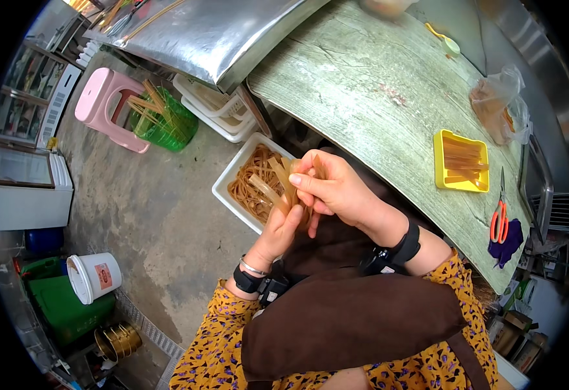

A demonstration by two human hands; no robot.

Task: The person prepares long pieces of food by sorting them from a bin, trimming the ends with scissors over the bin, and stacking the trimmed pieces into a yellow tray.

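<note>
Flat, translucent brown strips [267, 189] are bunched between my two hands in front of my lap. My left hand [280, 225] grips them from below, with some ends sticking out to the upper left. My right hand [333, 187] pinches the strips between thumb and fingers, close against the left. Partly behind the hands is a white plastic bin [238, 207] full of tangled brown strips [255, 178]. A yellow plastic box [437, 165] on the table to my right holds straight brown strips [462, 156] laid side by side.
Orange-handled scissors [499, 222] lie partly on a purple cloth [508, 243] on the wood-patterned table [362, 87]. Beyond are a plastic bag [496, 105] and yellow-handled scoop [447, 45]. To the left stand a pink stool [97, 97], green basket with sticks [167, 131] and white bucket [97, 275].
</note>
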